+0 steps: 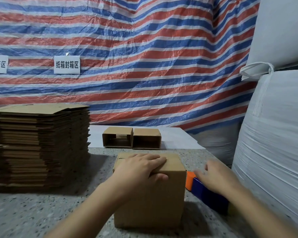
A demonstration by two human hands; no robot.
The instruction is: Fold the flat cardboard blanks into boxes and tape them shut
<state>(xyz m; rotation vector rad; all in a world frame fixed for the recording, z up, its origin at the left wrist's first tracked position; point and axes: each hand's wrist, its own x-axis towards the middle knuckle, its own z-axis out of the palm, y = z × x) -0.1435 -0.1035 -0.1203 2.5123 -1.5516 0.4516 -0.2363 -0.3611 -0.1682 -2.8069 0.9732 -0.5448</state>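
A folded brown cardboard box (155,200) stands on the speckled table in front of me. My left hand (141,170) lies on its top with fingers flat and the thumb over the front edge, pressing the flaps down. To the right of the box lies a tape dispenser (205,193) with a blue body and an orange end. My right hand (213,177) hovers just over it, blurred, fingers spread, holding nothing. A tall stack of flat cardboard blanks (40,145) stands at the left.
Two folded boxes (132,138) lie on their sides with open ends towards me at the back of the table (41,212), on a white sheet. Large white bulk bags (273,134) crowd the right side. A striped tarpaulin with paper signs hangs behind.
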